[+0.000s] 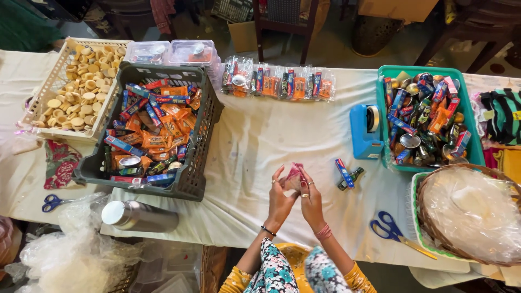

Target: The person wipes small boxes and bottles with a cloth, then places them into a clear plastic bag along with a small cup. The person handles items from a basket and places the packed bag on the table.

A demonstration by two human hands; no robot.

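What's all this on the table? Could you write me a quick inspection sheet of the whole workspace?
Surface: table under a white cloth.
Job's things: small pink packet, held by both hands.
Clutter: dark crate of wrapped packets, white basket of round biscuits, green tub, tape dispenser, blue scissors, steel bottle.
Hands: left hand and right hand together on the packet.
Cables: nothing seen.
Surroundings: chairs behind the table.

A dark crate (202,135) of wrapped packets is sitting far left, a cream basket (49,89) beside it. A teal bin (471,130) is standing right, blue-handled scissors (392,230) lying near.
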